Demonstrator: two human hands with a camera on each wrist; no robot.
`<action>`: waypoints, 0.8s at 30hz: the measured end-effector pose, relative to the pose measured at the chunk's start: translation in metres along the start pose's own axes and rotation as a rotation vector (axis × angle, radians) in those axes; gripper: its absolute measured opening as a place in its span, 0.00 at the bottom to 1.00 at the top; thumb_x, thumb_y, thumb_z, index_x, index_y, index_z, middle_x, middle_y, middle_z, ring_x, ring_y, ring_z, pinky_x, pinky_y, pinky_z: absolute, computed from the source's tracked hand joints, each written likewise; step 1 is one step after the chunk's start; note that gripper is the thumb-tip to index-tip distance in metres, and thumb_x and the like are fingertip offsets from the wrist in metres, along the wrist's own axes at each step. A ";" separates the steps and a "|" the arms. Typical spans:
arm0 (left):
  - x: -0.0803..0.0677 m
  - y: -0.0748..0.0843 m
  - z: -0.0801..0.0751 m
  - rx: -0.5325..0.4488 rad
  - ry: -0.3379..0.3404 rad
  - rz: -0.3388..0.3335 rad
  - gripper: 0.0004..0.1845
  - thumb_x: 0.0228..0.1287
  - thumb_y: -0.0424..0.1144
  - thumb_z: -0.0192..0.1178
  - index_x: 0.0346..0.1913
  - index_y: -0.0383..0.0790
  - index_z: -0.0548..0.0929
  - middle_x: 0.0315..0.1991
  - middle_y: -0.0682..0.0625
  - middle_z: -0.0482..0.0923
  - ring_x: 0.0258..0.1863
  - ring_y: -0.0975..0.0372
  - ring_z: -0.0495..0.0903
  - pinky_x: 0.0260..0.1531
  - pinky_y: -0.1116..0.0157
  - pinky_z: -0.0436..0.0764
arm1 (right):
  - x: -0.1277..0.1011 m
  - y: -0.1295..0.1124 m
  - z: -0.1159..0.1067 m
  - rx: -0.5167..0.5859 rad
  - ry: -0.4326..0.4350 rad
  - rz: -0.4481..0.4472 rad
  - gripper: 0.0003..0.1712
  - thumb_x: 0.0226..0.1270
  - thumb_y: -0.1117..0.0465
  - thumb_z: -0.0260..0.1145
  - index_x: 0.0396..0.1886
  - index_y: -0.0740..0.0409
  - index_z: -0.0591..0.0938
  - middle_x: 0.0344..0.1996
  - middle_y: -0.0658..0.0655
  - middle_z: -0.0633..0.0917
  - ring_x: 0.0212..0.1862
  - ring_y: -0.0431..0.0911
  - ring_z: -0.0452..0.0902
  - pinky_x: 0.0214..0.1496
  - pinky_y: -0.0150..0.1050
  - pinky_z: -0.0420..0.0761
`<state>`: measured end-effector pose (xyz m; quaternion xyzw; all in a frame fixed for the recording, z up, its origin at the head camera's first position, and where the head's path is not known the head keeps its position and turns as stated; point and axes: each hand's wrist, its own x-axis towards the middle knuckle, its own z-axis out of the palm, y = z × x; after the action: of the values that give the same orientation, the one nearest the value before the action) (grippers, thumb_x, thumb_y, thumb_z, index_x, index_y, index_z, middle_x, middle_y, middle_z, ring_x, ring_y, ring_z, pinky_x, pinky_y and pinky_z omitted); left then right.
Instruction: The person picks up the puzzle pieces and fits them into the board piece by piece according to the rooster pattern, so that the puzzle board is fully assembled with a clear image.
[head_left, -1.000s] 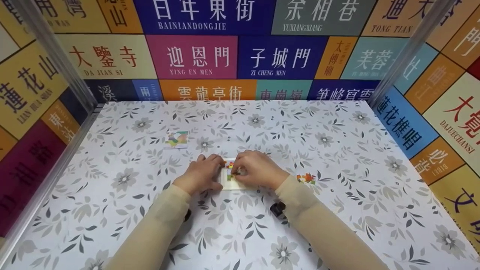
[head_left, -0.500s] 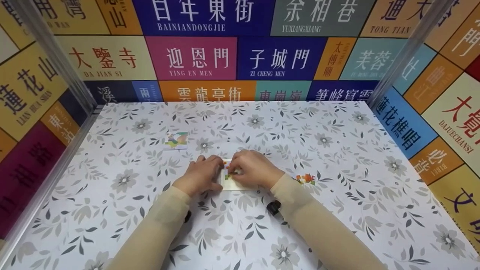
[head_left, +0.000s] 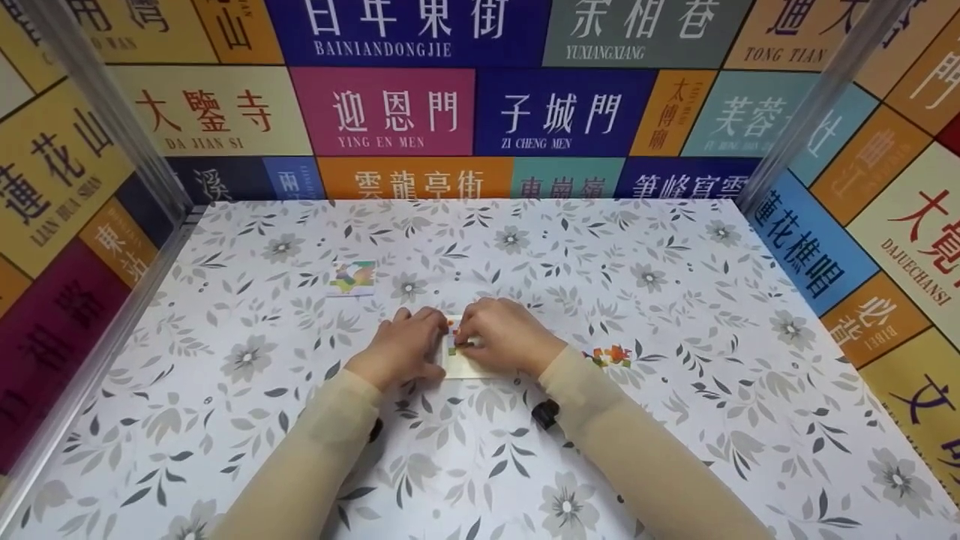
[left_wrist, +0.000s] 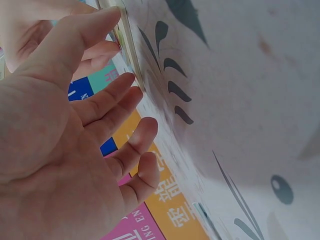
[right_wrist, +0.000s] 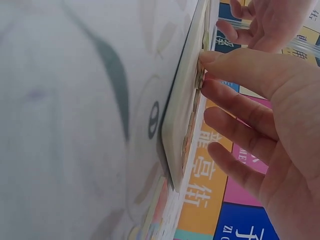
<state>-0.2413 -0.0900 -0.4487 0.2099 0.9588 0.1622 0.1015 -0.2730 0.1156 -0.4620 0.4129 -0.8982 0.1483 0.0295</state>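
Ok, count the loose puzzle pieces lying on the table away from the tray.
2: one loose piece lies up left of the hands, the other piece sits beside the right wrist. More may be hidden under the hands on the tray.

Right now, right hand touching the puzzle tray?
Touching. Right wrist view: the right hand has a fingertip pressed on the puzzle tray.

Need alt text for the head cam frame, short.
Two bare hands in beige sleeves meet over a small white puzzle tray at the middle of a grey floral-print table: the left hand rests at its left edge, the right hand presses a colourful piece into it. Two loose colourful puzzle pieces lie apart on either side.
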 end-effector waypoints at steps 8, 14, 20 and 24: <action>-0.002 0.001 -0.001 0.023 0.016 0.025 0.35 0.47 0.44 0.79 0.60 0.41 0.77 0.61 0.48 0.77 0.49 0.45 0.73 0.48 0.44 0.77 | -0.001 -0.001 0.000 -0.016 0.018 -0.018 0.06 0.63 0.57 0.75 0.39 0.47 0.94 0.40 0.49 0.88 0.44 0.47 0.84 0.49 0.46 0.81; -0.001 0.001 -0.001 0.019 0.002 0.011 0.35 0.48 0.44 0.79 0.60 0.41 0.77 0.62 0.48 0.76 0.51 0.45 0.73 0.50 0.44 0.76 | -0.001 -0.002 -0.003 0.017 0.006 0.000 0.06 0.63 0.58 0.75 0.38 0.46 0.94 0.40 0.49 0.88 0.45 0.47 0.83 0.50 0.46 0.80; 0.001 0.001 -0.001 0.022 -0.019 -0.002 0.35 0.50 0.45 0.79 0.61 0.42 0.76 0.62 0.48 0.76 0.52 0.46 0.73 0.52 0.44 0.76 | -0.002 -0.002 -0.006 0.041 -0.045 0.025 0.07 0.63 0.58 0.75 0.40 0.46 0.94 0.44 0.50 0.87 0.47 0.47 0.82 0.53 0.46 0.81; 0.001 0.001 -0.001 0.021 -0.025 -0.008 0.35 0.51 0.45 0.79 0.61 0.42 0.76 0.62 0.48 0.76 0.52 0.46 0.72 0.52 0.44 0.76 | -0.003 0.000 -0.008 0.062 -0.093 0.062 0.10 0.64 0.59 0.74 0.44 0.46 0.93 0.46 0.49 0.86 0.49 0.46 0.81 0.54 0.44 0.80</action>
<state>-0.2418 -0.0886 -0.4474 0.2093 0.9599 0.1491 0.1121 -0.2716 0.1201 -0.4554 0.3918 -0.9060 0.1574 -0.0298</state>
